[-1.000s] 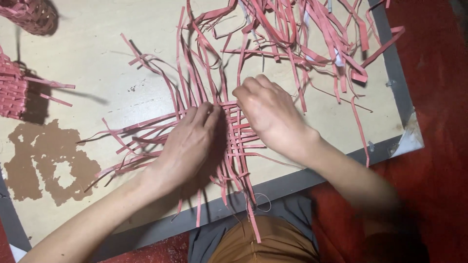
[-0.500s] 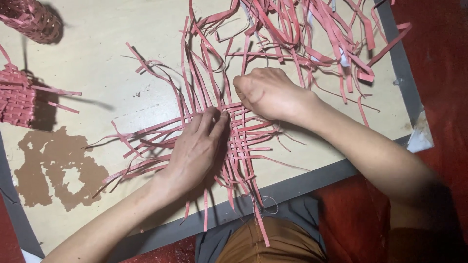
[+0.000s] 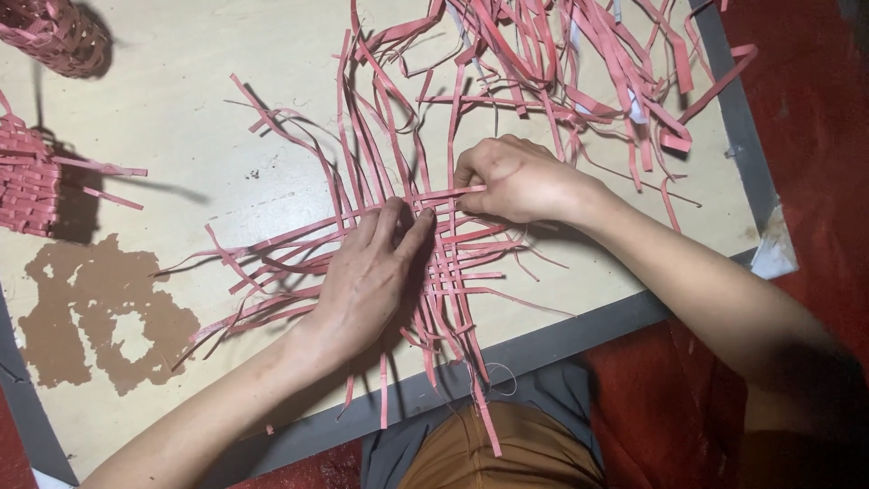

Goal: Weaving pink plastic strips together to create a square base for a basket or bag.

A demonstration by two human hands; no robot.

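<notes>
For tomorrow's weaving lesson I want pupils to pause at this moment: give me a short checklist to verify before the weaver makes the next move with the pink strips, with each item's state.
1. Left hand lies flat on the woven mat, pinning it: ok.
2. Right hand pinches a crosswise strip at the mat's upper edge: ok.
3. That strip runs over and under the upright strips correctly: cannot tell, the fingers hide it.
4. Spare loose strips lie within reach, above the right hand: ok.
5. Mat lies fully on the board: not ok, some strip ends hang over the near edge.
</notes>
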